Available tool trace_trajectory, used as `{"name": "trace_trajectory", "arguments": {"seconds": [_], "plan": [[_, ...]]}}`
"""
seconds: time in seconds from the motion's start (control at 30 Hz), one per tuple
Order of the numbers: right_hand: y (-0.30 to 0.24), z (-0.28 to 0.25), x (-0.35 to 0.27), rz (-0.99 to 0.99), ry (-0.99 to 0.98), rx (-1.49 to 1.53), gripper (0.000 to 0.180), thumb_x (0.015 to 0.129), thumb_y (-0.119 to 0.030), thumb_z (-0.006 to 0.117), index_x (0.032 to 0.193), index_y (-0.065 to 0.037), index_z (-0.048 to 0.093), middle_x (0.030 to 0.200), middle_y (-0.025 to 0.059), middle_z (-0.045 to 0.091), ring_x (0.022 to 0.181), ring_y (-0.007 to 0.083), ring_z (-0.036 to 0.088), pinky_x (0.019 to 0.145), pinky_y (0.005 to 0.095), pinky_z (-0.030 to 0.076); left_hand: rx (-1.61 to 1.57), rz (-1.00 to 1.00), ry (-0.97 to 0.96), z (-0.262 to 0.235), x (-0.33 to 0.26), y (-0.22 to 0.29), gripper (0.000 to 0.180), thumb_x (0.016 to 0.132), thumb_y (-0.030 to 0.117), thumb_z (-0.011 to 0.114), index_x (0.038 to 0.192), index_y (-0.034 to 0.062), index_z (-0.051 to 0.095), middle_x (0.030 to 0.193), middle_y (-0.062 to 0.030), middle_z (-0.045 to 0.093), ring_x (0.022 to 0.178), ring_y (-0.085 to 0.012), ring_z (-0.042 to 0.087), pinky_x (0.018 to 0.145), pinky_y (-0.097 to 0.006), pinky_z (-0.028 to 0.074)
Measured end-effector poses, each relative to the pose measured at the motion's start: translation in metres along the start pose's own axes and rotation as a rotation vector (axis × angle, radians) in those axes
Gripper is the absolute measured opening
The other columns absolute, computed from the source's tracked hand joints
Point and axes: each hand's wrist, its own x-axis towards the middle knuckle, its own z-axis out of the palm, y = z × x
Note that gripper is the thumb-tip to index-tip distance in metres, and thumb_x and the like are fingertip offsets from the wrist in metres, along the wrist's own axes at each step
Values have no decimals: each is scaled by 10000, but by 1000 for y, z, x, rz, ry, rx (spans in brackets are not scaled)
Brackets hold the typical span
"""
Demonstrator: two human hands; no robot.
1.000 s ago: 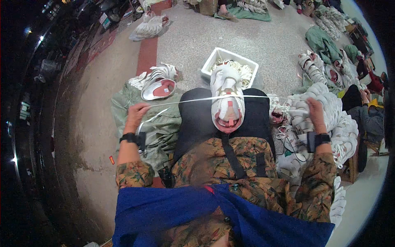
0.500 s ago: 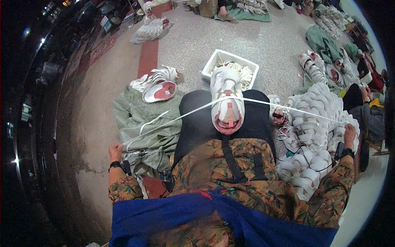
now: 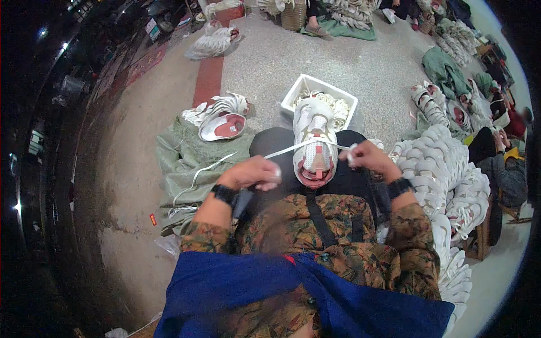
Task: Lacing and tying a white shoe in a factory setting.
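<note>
Head cam: white sneaker [image 3: 316,160] is sitting betw. the knees [image 3: 273,138], toe pointing away. L hand [image 3: 251,173] and R hand [image 3: 372,159] are gripping the white lace [image 3: 284,150], fingers curling tight round it; matching tension, w/ lace lying flat, is prob. serving best.

The left hand [image 3: 253,173] and the right hand [image 3: 369,158], both slightly blurred, pinch a white lace [image 3: 284,150] in their fingers, which passes across a white shoe [image 3: 316,123] between the person's knees. The shoe's toe points away, its reddish-lined opening toward the body. Beyond the toe, a white box [image 3: 333,89] of coiled laces sits on the speckled floor [image 3: 270,62]. White shoes [image 3: 431,163] pile up at right; a green sack [image 3: 194,149] lies at left.
</note>
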Motion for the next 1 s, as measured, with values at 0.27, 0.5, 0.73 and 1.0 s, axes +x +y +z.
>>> {"name": "trace_trajectory", "arguments": {"seconds": [0.27,0.5,0.73,1.0], "plan": [[25,44,63,-101,631,201,184,684,-9,711,594,-18,551,650,-24,489,619,76,434,582,237,354,-118,151,409,0,94,32,101,830,152,647,782,63,650,738,12,635,603,-52,544,538,-194,419],[31,54,64,-85,649,202,96,757,-22,677,687,1,615,856,11,608,861,78,514,780,227,398,-139,236,501,-1,101,14,142,811,175,653,764,42,641,714,7,606,604,-65,515,560,-211,410],[16,69,65,-162,806,-360,165,670,-9,685,649,-12,522,740,87,507,728,242,534,624,325,419,-32,295,537,-4,105,4,113,832,155,655,782,54,647,719,34,596,610,-51,497,570,-195,400],[6,63,72,-89,615,-661,164,705,-88,660,656,-23,518,644,155,529,633,354,553,585,410,438,21,276,571,9,98,14,145,832,160,650,735,56,624,636,29,567,546,-46,474,516,-190,382]]}}
